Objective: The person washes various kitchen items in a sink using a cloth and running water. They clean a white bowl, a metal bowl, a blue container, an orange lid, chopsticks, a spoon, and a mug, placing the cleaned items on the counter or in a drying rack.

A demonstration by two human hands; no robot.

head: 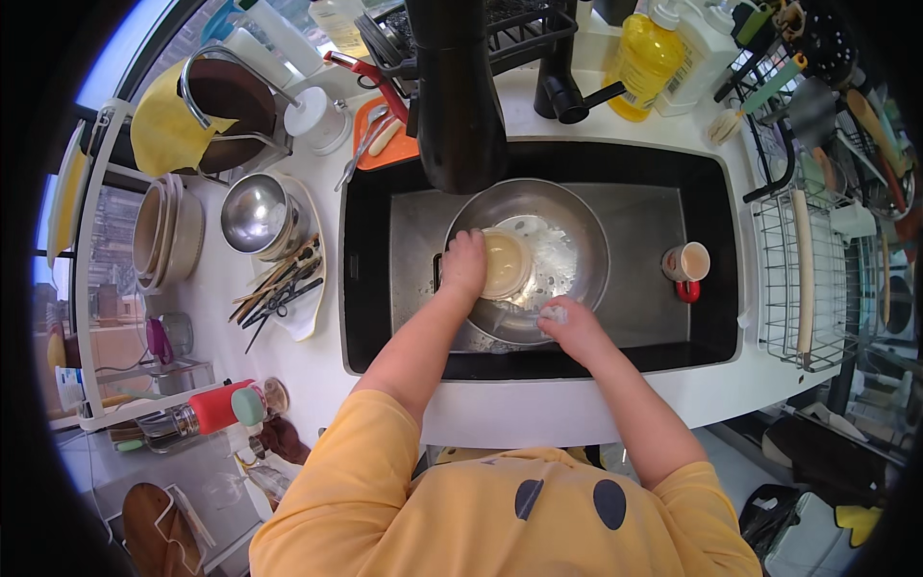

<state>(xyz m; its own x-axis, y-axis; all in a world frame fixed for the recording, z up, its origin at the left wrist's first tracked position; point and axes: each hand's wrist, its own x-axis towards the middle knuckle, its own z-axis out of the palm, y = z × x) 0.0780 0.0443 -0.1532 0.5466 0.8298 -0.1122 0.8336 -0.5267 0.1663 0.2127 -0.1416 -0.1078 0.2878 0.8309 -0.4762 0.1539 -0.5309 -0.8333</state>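
A wide stainless steel bowl (588,231) sits in the black-rimmed sink (642,317), with shiny wet patches on its inside. My left hand (464,265) grips the left side of a small round cream-coloured dish (508,263) over the bowl's left part. At the bowl's lower right rim, my right hand (573,328) is closed on a crumpled whitish cloth or sponge (554,314); which of these it is I cannot tell. To the right in the sink stands a mug (685,262) with a red handle, holding a pale liquid.
The black faucet (461,108) hangs over the sink's back edge. On the left counter are stacked metal bowls (254,215), chopsticks and scissors (285,288), and an orange tray (389,133) with cutlery. A yellow soap bottle (645,65) stands behind; a wire rack (818,281) lies right.
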